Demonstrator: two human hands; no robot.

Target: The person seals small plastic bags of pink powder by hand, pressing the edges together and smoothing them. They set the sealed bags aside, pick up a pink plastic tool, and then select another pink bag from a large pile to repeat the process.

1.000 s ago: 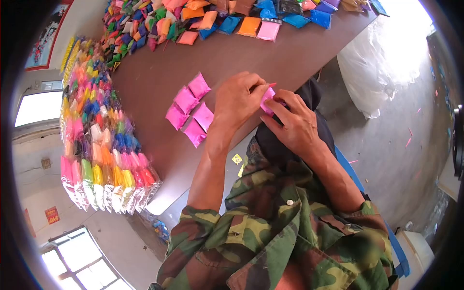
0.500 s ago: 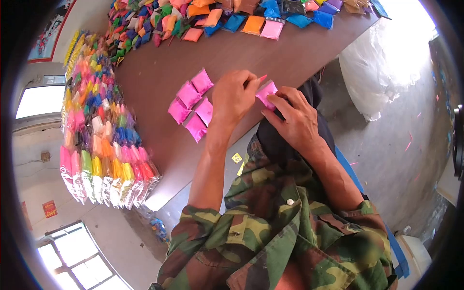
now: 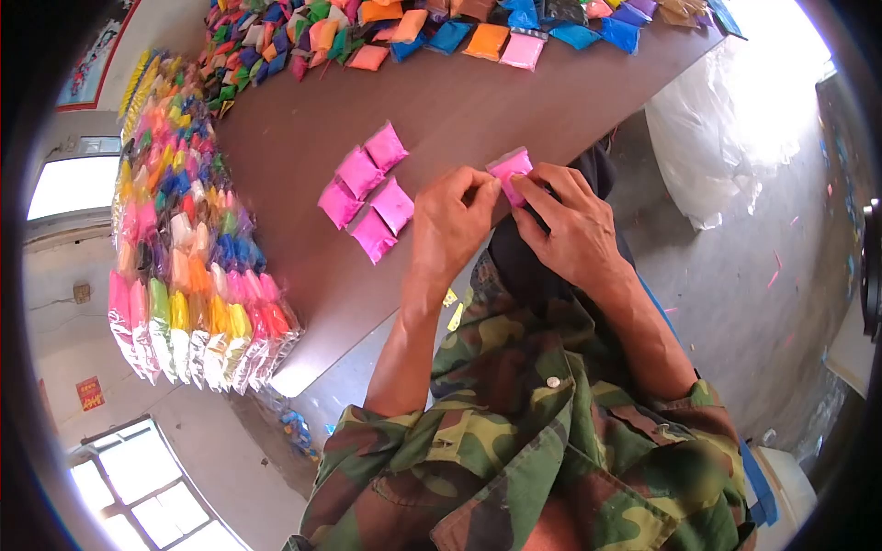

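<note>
A small pink packet [image 3: 510,163] with a clear top edge is held just past the table's near edge. My right hand [image 3: 571,225] is closed on its lower right side, thumb and fingertips pinching it. My left hand [image 3: 452,220] is closed in a pinch, its fingertips up against the packet's lower left side. Whatever lies between those left fingertips is hidden. On the table to the left of my left hand, several similar pink packets [image 3: 359,172] lie side by side in two short rows.
Heaped packets of many colours [image 3: 367,28] cover the table's [image 3: 285,138] far side. Clear-bagged stacks of coloured packets [image 3: 207,312] line its left edge. A large translucent plastic bag [image 3: 689,147] hangs at the right, above a floor with pink scraps.
My left hand has come down and slightly right, to the packet. The pink-red sliver that stuck out of its fingertips no longer shows. The packet in my right hand has tilted slightly.
</note>
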